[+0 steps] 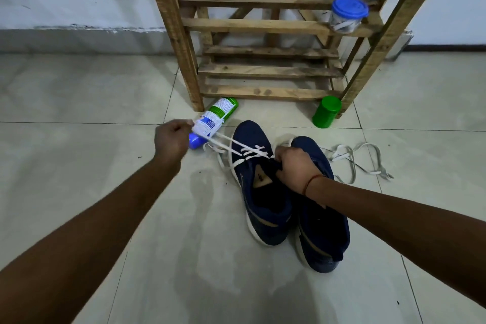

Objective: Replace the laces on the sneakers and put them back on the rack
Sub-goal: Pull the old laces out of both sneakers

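Sneakers [265,184] getting relaced: left hand [171,139] pinching white lace [236,147], pulling it taut; right hand [292,166] gripping the tongue, steadying.

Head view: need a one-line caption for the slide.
Left hand holds a white lace taut from a navy sneaker while the right hand grips its upper, wooden rack behind.

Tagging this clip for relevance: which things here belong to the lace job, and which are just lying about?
Job: half-laced sneaker, second sneaker, white lace pinched by left hand, right hand gripping the shoe, loose lace, wooden rack.
Lying about: spray can, green container, blue-lidded jar.
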